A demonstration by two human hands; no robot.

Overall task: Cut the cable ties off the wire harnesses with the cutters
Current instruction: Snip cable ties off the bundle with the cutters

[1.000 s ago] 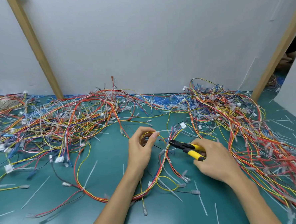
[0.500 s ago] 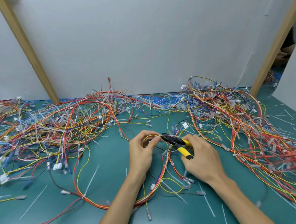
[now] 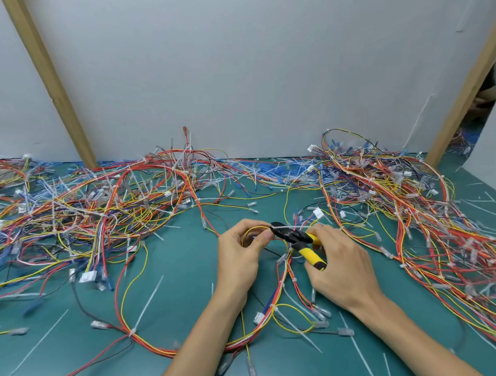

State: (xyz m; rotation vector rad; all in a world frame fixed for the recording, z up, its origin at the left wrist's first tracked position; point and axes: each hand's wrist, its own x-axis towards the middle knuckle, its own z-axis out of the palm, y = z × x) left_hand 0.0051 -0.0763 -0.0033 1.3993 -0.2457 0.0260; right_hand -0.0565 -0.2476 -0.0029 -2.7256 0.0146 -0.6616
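My left hand (image 3: 239, 258) pinches a small coil of yellow wire (image 3: 251, 231) that belongs to a red, orange and yellow harness (image 3: 279, 299) lying on the green mat. My right hand (image 3: 343, 269) grips the yellow-handled cutters (image 3: 301, 242). Their black jaws point left and sit at a white cable tie (image 3: 290, 228) on the coil, right beside my left fingertips. The tie's tail sticks out to the right over the cutters.
Large tangles of wire harnesses lie at the left (image 3: 91, 214) and right (image 3: 434, 220) of the green mat (image 3: 174, 279). Cut white ties (image 3: 149, 301) are scattered on the mat. A white wall with two slanted wooden battens (image 3: 51, 83) closes the back.
My right hand has brought the cutters leftward until the jaws reach the tie at the yellow coil. My left hand has kept its hold on the coil.
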